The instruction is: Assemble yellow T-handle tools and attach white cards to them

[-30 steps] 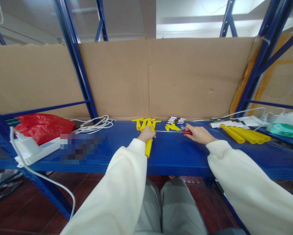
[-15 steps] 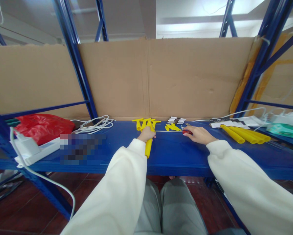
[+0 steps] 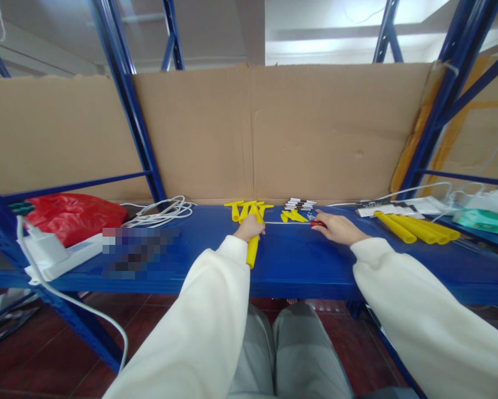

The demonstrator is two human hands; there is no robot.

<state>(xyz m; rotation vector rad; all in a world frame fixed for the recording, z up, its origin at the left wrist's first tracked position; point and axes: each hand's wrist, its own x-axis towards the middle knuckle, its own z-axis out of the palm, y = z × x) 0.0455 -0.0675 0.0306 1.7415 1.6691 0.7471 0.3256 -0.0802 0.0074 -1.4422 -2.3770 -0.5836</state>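
Your left hand point(image 3: 249, 226) is clamping its fingers around the yellow tube point(image 3: 252, 254) at twelve o'clock; your right hand point(image 3: 339, 229) is gripping the red-handled screwdriver point(image 3: 316, 224) at one o'clock. You are apparently fastening; the next move is calling for steady alignment

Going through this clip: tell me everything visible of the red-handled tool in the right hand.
The red-handled tool has a short, glossy handle, plastic by its look, and a long, thin, straight, pale shaft that looks like metal. It lies roughly level above the blue shelf, its handle gripped by the right hand. The shaft points left toward the yellow tube in the left hand; its tip is too small to make out, so contact there is unclear.
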